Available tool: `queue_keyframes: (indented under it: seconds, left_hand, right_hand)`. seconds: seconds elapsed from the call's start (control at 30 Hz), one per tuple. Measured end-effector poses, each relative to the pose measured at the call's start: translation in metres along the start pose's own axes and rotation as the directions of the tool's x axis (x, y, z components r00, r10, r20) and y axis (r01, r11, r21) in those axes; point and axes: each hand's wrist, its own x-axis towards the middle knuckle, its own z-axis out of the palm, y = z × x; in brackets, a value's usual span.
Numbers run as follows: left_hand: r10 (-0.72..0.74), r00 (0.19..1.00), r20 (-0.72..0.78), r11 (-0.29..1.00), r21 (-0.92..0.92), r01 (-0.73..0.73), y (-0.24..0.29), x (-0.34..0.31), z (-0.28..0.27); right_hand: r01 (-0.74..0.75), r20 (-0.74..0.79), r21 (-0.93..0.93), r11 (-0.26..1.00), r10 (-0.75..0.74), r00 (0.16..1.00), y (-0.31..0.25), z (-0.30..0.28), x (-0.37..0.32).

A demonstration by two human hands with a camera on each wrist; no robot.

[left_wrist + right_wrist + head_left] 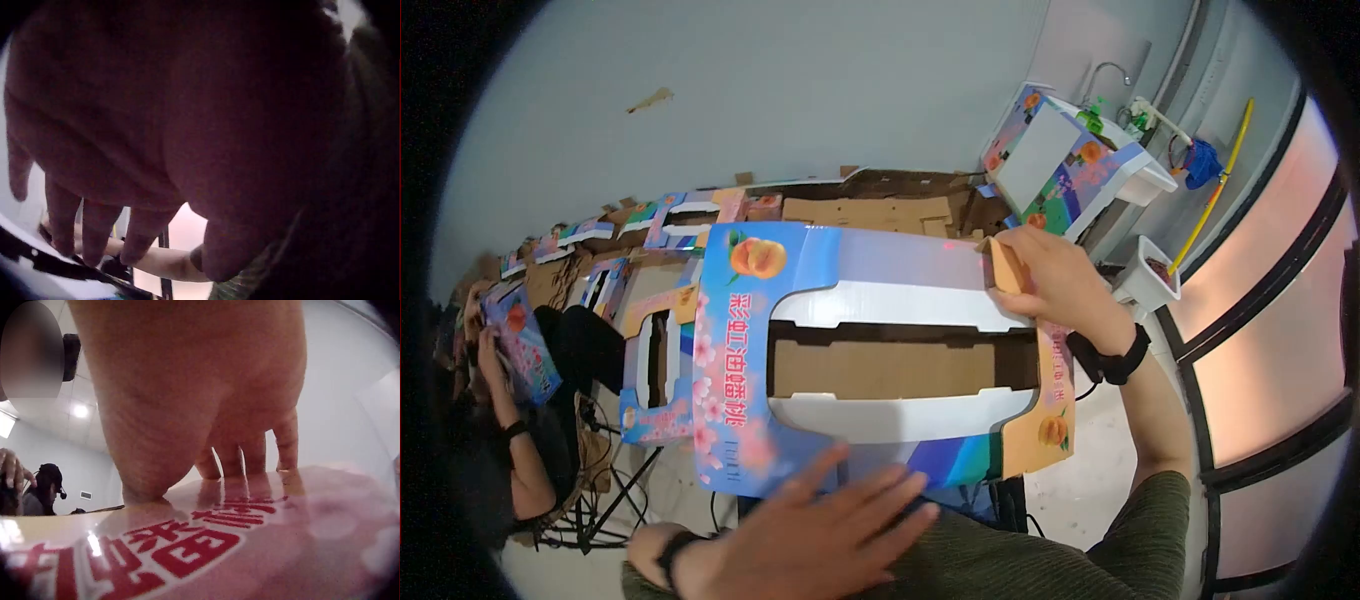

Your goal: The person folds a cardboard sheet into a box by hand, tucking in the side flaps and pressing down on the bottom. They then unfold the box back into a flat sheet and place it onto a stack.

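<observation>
**Peach-printed carton gripped at its two o'clock corner**

The carton lies centrally before the wearer, its long opening showing brown cardboard inside. At two o'clock, the right hand pinches its edge between thumb and fingers. At six o'clock, the left hand spreads straight fingers over the near side; contact cannot be told. A second carton sits at nine o'clock; a white sink stands at two.
</observation>
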Motion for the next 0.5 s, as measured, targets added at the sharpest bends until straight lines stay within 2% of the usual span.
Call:
queue_keyframes:
  seconds: [0.13, 0.27, 0.37, 0.5]
  left_hand:
    - [-0.119, 0.965, 0.234, 0.993, 0.029, 0.116, -0.008, -0.015, -0.08]
    - [-0.017, 0.999, 0.049, 0.999, 0.037, 0.015, -0.03, 0.002, -0.088]
    - [0.16, 0.987, 0.0, 0.961, 0.228, -0.156, -0.069, 0.052, -0.064]
    - [0.148, 0.958, -0.247, 0.926, 0.374, -0.047, -0.12, 0.119, -0.023]
  right_hand:
    - [0.013, -0.018, 0.0, 1.0, -0.013, 1.0, 0.002, 0.007, 0.001]
    - [0.048, -0.049, 0.012, 0.999, -0.047, 0.998, 0.003, 0.009, 0.002]
    - [0.076, -0.061, 0.018, 0.997, -0.075, 0.995, 0.004, 0.009, 0.002]
    - [0.112, -0.096, -0.01, 0.994, -0.112, 0.989, 0.0, 0.007, 0.001]
